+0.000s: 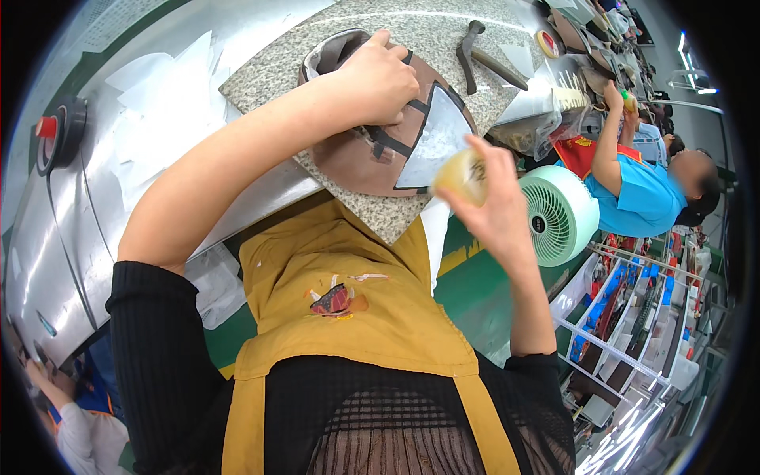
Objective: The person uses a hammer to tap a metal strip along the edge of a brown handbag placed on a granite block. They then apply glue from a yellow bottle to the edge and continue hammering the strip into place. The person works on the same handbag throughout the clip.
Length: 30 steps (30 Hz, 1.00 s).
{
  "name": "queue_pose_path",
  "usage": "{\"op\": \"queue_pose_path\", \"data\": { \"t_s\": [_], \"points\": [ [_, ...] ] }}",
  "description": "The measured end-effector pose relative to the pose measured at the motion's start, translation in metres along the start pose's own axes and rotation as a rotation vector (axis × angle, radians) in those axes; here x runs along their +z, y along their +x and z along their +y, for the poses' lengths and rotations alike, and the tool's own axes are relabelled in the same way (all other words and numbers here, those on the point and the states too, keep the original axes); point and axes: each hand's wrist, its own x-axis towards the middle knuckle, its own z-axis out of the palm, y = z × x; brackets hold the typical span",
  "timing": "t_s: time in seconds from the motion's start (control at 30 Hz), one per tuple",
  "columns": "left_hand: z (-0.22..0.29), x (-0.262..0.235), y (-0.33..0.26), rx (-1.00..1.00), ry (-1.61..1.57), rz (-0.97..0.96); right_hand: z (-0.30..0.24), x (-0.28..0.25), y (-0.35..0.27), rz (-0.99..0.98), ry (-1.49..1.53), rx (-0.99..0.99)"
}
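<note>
A rounded brown leather piece (356,168) with black strips and a grey-white inset panel lies on a speckled stone slab (269,79). Its upper left part is folded up and shows a pale grey lining. My left hand (376,79) reaches across and grips this folded part, fingers curled over it and partly hidden. Just off the leather's lower right edge, my right hand (495,198) is closed round a pale yellow, rounded thing (461,179) with dark markings. Motion blurs it, so its exact kind cannot be made out.
A hammer (470,59) lies on the slab's far side, near a tape roll (546,44). Left are white sheets (170,111) on a metal table. A mint-green fan (560,215) stands close to my right forearm. Farther right, a person in blue (641,194) works.
</note>
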Motion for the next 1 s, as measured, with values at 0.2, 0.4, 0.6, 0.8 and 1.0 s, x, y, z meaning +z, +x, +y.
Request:
{"op": "queue_pose_path", "data": {
  "t_s": [0.2, 0.4, 0.6, 0.8, 1.0],
  "points": [
    [-0.002, -0.001, -0.002, -0.011, 0.01, -0.02, 0.016, -0.01, 0.045, 0.264, 0.012, -0.026],
    [0.0, 0.0, 0.003, 0.014, -0.019, 0.024, 0.039, 0.004, 0.066, 0.17, -0.081, -0.063],
    [-0.003, 0.0, -0.003, -0.018, 0.004, -0.008, 0.012, -0.014, 0.036, -0.214, 0.291, -0.077],
    [0.001, 0.0, 0.002, 0.017, -0.001, 0.033, 0.039, -0.019, 0.057, 0.171, -0.128, -0.021],
    [-0.001, -0.002, -0.002, -0.013, -0.01, -0.02, 0.019, -0.008, 0.019, 0.022, -0.029, 0.027]
  ]
}}
